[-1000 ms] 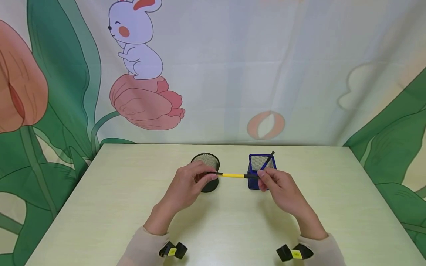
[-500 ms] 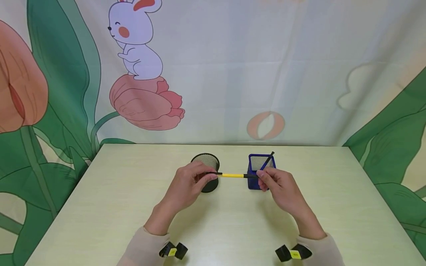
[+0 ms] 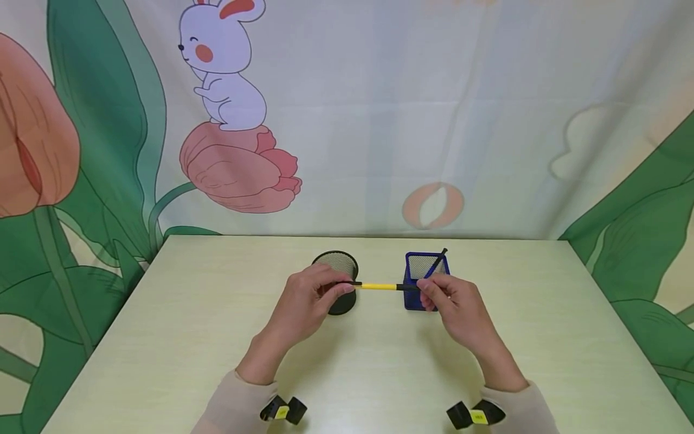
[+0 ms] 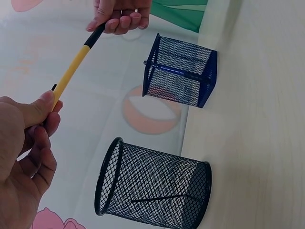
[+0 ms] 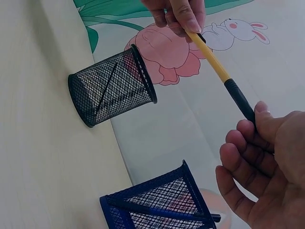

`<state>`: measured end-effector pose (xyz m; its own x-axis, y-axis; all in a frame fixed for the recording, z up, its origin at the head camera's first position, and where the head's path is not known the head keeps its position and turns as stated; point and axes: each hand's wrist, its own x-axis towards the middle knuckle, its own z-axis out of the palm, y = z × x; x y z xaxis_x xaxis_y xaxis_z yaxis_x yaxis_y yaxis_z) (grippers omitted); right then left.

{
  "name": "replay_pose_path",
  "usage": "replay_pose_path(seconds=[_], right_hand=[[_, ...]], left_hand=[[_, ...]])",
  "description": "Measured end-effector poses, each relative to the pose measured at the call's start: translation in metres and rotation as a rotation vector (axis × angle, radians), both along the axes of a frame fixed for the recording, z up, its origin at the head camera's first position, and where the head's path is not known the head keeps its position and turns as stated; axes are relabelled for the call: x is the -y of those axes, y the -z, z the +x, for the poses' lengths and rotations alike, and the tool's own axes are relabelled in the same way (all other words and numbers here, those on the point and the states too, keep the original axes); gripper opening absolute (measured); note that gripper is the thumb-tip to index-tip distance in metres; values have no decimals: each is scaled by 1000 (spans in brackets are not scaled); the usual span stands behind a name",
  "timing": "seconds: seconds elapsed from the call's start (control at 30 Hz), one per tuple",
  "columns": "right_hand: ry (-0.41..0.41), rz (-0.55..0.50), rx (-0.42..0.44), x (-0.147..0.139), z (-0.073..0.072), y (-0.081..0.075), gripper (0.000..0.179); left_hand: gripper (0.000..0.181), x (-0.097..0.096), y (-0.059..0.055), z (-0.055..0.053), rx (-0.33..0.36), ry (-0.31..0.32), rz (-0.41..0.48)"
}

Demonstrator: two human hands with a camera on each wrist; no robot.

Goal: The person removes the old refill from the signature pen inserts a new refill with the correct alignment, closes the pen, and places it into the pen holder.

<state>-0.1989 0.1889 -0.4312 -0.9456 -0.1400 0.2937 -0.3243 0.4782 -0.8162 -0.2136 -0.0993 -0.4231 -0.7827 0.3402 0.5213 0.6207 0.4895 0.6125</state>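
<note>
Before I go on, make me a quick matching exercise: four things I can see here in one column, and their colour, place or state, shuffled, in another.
Column 1
1. Yellow-and-black pen
2. Round mesh holder
3. Square mesh holder
4. Rabbit

Column 2
A. Blue, with a blue-and-black pen leaning in it
B. Printed on the backdrop behind the table
C. Pinched at its two ends by the left hand and the right hand
D. Black, standing on the table

Right pairs: 1-C, 2-D, 3-A, 4-B
</note>
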Motion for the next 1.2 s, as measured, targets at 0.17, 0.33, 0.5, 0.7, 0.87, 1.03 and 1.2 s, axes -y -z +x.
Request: replay_pose_path(seconds=[0.17, 0.33, 0.5, 0.7, 0.87, 1.03, 1.2], right_hand=[[17, 8, -26, 1, 0, 1, 23], [37, 15, -41, 3, 0, 3, 23], [56, 21, -54, 4, -1, 4, 22], [65, 33, -103, 4, -2, 7, 22], [66, 26, -143, 4, -3, 9, 20], [72, 24, -172, 6, -3, 9, 19], [77, 30, -216, 6, -4, 11, 18]], left_hand=[[11, 0, 0, 1, 1, -2, 9], [12, 1, 0, 1, 4, -6, 15], [12, 0, 0, 0, -1, -13, 10], [11, 0, 1, 0, -11, -24, 11], [12, 0, 2, -1, -3, -30, 11], [12, 0, 3, -2, 1, -31, 12], [11, -1, 3, -2, 2, -38, 12]])
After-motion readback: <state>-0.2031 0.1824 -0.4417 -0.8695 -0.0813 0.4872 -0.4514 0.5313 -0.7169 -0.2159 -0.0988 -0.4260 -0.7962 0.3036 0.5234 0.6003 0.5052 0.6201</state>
